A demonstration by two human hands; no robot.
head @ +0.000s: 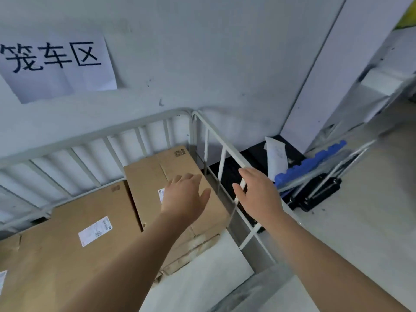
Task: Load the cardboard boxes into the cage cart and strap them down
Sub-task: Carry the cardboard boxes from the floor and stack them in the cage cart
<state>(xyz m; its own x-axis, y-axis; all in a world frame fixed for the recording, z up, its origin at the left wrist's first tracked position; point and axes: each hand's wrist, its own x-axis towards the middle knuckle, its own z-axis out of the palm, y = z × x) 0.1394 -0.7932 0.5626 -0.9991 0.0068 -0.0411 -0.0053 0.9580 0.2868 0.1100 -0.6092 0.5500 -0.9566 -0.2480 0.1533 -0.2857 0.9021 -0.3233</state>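
**A:** What is nearest the camera?

**B:** Two bare forearms come up from the bottom edge. The left hand [183,197] is at centre frame, its fingers released and loosely spread, holding nothing. The right hand [258,194] is just right of it, fingers straight and also empty.

**A:** Are they touching anything?

**B:** The left hand is over the smaller cardboard box [148,176], but I cannot tell whether it makes contact. The right hand overlaps the top bar of the side rail [221,140]. Its fingers are not curled round the bar, and I cannot tell whether they touch it either.

**A:** And the boxes?

**B:** Both are inside the cage cart [101,135]. The large cardboard box [67,244] fills the lower left, with a white shipping label [95,230] on top. The smaller one is just beside it, in the cart's far right corner. Its own label is partly hidden by the left hand.

**A:** What is beyond the cart?

**B:** At the right of the frame, on the floor [371,210], a blue ridged plastic piece [315,159] and black cases [319,192] lie close together. Behind everything is a pale wall [225,52]. A paper sign [56,64] printed 笼车区 is stuck to it in the upper left.
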